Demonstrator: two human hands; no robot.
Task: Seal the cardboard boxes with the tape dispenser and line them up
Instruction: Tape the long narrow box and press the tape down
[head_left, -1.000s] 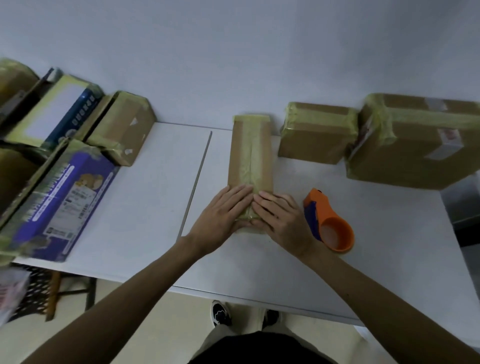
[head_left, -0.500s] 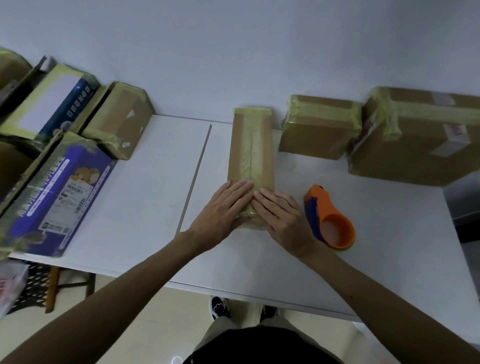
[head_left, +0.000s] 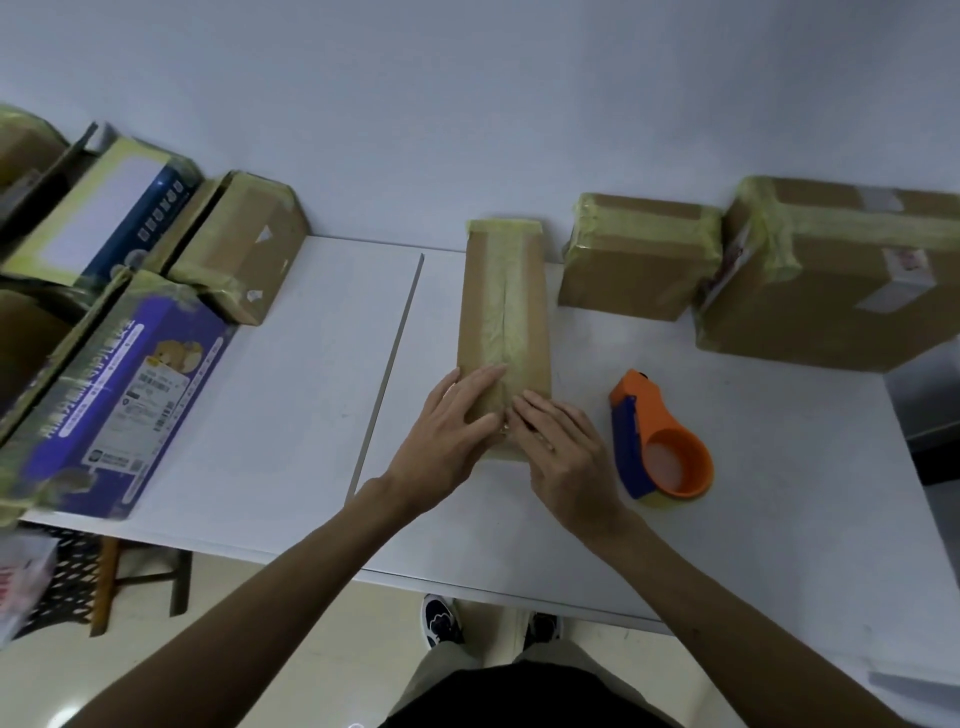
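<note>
A long narrow cardboard box (head_left: 503, 306) lies lengthwise on the white table (head_left: 291, 395), a strip of yellowish tape down its middle. My left hand (head_left: 451, 435) and my right hand (head_left: 561, 451) lie flat on its near end, fingers straight, pressing the tape down. The orange and blue tape dispenser (head_left: 660, 447) rests on the table just right of my right hand, untouched. Two taped boxes stand against the wall to the right: a medium box (head_left: 639, 257) and a large box (head_left: 836, 270).
At the left stand several more boxes: a taped brown box (head_left: 244, 249), a purple printed box (head_left: 124, 395) and a blue and white one (head_left: 104, 208). The table's near edge runs below my forearms. A stool (head_left: 104, 571) stands under the left end.
Both hands have slid slightly toward the near end of the long box while pressing the tape. The view shifted a little; the dispenser has not moved.
</note>
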